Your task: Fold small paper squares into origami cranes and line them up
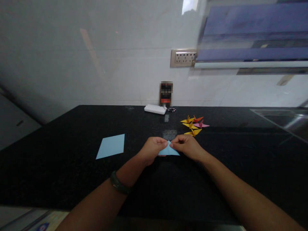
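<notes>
Both hands (151, 149) (191, 147) nearly meet, fingers (162, 146) seemingly pinched.

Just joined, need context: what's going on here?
A person's left hand and right hand pinch a small folded light-blue paper piece near its peak, over a black countertop. A flat light-blue four-sided paper sheet lies to the left. Beyond the right hand sit five small folded-paper cranes: three yellow, one orange, one pink.

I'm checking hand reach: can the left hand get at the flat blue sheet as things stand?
Probably yes: nothing visible lies between the left hand and the flat blue sheet, though that hand holds the folded blue paper and would likely need to release it.
</notes>
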The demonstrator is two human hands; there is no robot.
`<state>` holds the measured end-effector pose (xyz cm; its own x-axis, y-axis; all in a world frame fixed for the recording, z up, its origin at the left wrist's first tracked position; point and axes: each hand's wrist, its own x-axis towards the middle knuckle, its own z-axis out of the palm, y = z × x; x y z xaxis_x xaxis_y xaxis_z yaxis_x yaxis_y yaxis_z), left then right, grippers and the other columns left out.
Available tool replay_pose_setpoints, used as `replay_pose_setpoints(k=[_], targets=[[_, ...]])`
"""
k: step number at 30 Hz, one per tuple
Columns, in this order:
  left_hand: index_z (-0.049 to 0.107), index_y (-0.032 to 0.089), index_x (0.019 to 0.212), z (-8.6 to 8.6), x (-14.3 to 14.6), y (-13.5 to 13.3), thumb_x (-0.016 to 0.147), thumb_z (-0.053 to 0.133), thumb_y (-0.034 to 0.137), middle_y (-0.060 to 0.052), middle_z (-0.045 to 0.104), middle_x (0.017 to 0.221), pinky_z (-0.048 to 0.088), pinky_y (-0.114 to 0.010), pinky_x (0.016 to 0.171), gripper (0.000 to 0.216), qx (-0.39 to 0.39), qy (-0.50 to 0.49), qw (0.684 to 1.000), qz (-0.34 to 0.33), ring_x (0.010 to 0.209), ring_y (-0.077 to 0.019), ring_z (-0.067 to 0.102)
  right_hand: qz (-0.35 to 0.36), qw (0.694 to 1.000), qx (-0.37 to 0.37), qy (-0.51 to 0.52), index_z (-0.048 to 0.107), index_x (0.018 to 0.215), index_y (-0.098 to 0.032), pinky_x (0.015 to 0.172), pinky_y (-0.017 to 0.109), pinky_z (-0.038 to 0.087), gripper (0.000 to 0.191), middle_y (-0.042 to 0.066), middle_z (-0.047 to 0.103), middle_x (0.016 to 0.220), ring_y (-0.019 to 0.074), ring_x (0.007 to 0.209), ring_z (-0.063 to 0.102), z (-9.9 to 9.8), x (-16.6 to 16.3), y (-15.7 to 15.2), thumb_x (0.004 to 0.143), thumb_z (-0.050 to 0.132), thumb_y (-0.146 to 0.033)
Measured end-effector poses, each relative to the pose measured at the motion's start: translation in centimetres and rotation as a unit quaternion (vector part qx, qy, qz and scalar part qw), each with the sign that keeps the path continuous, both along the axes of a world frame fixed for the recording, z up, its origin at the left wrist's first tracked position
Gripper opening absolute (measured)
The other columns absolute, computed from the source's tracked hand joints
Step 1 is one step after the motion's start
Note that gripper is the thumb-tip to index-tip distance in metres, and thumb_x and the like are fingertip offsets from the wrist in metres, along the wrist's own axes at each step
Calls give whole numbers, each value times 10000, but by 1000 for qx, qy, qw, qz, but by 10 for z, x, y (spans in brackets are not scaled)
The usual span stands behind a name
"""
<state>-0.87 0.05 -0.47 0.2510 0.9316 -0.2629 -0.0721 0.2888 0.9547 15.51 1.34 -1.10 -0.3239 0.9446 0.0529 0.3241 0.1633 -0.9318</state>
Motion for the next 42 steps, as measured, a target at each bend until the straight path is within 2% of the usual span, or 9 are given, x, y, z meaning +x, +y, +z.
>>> replay_pose_setpoints(k=[6, 11, 15, 24, 29, 35, 42], targets=[[609, 121, 598, -1, 0, 0, 587, 664, 241, 0, 558, 506, 359, -215, 457, 132, 4, -1, 1000, 7, 450, -85, 471, 6, 1000, 17, -18, 629, 656, -122, 433, 193, 337, 194, 1, 575, 557, 76, 472, 447, 2, -1, -2, 644, 616, -315], [611, 127, 585, -2, 1, 1, 600, 640, 217, 3, 558, 504, 310, -210, 453, 95, 32, 44, 998, 19, 443, -81, 447, 8, 997, 53, -50, 634, 641, -121, 454, 196, 348, 179, 10, 583, 584, 86, 509, 466, 5, -3, -4, 654, 602, -296], [612, 129, 586, -3, 1, 2, 607, 610, 196, 21, 527, 478, 269, -201, 426, 71, 44, 79, 996, 25, 414, -67, 403, 8, 998, 38, -50, 634, 667, -117, 454, 196, 346, 172, 11, 583, 588, 85, 506, 466, 3, -3, -4, 660, 596, -285], [588, 126, 619, -3, 2, 2, 639, 565, 265, 26, 497, 470, 252, -199, 412, 142, 24, 39, 999, -21, 397, -64, 389, 7, 998, 40, -44, 639, 680, -117, 456, 196, 349, 165, 11, 586, 584, 86, 500, 471, 5, -1, -3, 652, 590, -272], [597, 120, 619, -2, 1, 1, 608, 617, 276, 18, 531, 514, 283, -196, 441, 158, 83, 100, 991, 17, 448, -70, 418, 13, 998, 48, -45, 627, 633, -115, 444, 187, 323, 160, -2, 549, 565, 73, 493, 435, 2, -2, -3, 652, 584, -267], [611, 118, 616, 2, 3, -3, 610, 612, 218, 10, 555, 530, 328, -199, 476, 100, 111, 78, 990, 45, 479, -79, 454, -6, 1000, -8, -13, 577, 577, -123, 405, 180, 259, 158, -41, 449, 480, 52, 440, 345, 2, -4, -4, 644, 572, -266], [614, 113, 610, 8, 3, -1, 609, 614, 204, 23, 528, 495, 291, -190, 439, 91, 142, 68, 979, 132, 437, -64, 403, -33, 998, -48, 38, 530, 543, -144, 420, 181, 297, 84, -43, 467, 485, 59, 442, 391, 4, -3, -2, 614, 540, -188]])
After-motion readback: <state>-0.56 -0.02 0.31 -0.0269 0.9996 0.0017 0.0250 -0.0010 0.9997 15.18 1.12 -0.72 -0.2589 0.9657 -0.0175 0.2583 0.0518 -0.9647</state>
